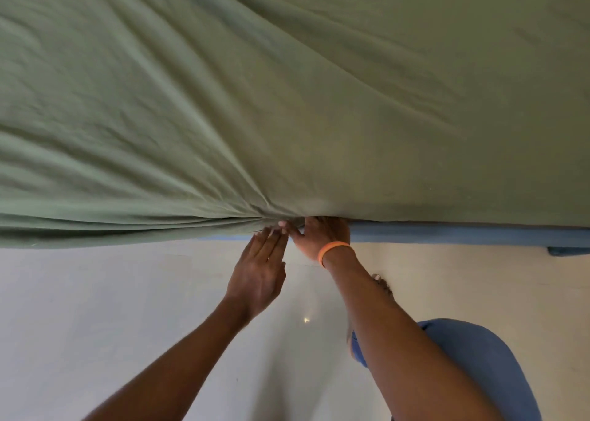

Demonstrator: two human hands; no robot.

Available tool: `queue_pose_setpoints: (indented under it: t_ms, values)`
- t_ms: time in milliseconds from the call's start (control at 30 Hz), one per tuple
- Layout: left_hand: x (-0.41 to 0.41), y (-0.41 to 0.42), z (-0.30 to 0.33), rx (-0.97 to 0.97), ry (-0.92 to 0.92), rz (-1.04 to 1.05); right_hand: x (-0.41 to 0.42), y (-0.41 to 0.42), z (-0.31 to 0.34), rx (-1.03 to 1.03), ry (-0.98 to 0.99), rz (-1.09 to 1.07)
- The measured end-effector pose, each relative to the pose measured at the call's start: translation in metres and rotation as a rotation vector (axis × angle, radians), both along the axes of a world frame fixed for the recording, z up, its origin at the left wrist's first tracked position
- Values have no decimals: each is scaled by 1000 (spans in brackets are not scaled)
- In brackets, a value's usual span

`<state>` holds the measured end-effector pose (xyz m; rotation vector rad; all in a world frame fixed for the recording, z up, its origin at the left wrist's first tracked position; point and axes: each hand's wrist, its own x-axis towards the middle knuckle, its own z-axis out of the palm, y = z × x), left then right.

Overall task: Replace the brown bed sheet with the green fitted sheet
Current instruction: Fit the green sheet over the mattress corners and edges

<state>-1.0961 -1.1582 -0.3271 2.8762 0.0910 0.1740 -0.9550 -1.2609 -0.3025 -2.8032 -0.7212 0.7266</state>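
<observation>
The green fitted sheet (287, 85) fills the upper part of the view, spread over the bed and creased, with folds running down and gathering to one bunched point at the near edge. Left of that point its hem hangs loose over the side; right of it the cloth lies smooth and tight along the edge. Below lies a pale floor (95, 325), and under the tight edge shows a blue bed base (447, 234). A blue-clad knee (479, 366) sits at lower right. The right hand (322, 234), with an orange wristband (333, 250), reaches under the bunched edge, its fingers hidden, so its grip cannot be told. The left hand (260, 273) is flat, fingers straight, fingertips touching the hem just beside it.
</observation>
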Motion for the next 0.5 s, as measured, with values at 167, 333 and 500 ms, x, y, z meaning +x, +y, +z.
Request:
queue_pose_setpoints:
  t_ms: [167, 333, 500]
  values:
    - [22, 3, -3, 42, 175, 131, 0, 11, 1, 67, -78, -68]
    - [47, 17, 2, 35, 358, 152, -7, -11, -10, 87, -196, 126]
    - [84, 26, 11, 151, 667, 184, -48, -21, -15, 110, -282, 131]
